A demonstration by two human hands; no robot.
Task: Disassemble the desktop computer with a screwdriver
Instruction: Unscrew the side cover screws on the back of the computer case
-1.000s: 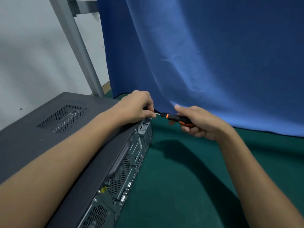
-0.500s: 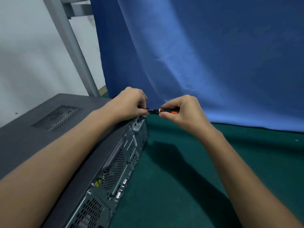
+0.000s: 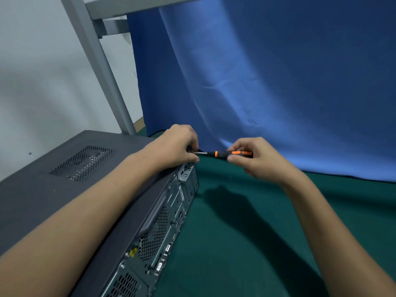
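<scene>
Here the fingers (image 3: 235, 157) of the right hand (image 3: 260, 162) are curled round the handle of a slim black-and-orange screwdriver (image 3: 227, 153), held level. The fingers (image 3: 192, 159) of the left hand (image 3: 176, 146) pinch its metal tip at the far top corner of the dark grey metal desktop computer (image 3: 64, 185), which lies flat at the left of the green cloth worktop (image 3: 246, 232). A rear case screw is probably being undone, though the screw itself is hidden. The next move calls for steady turning with the tip seated. A small yellow label (image 3: 133, 252) on the rear panel is unreadable.
</scene>
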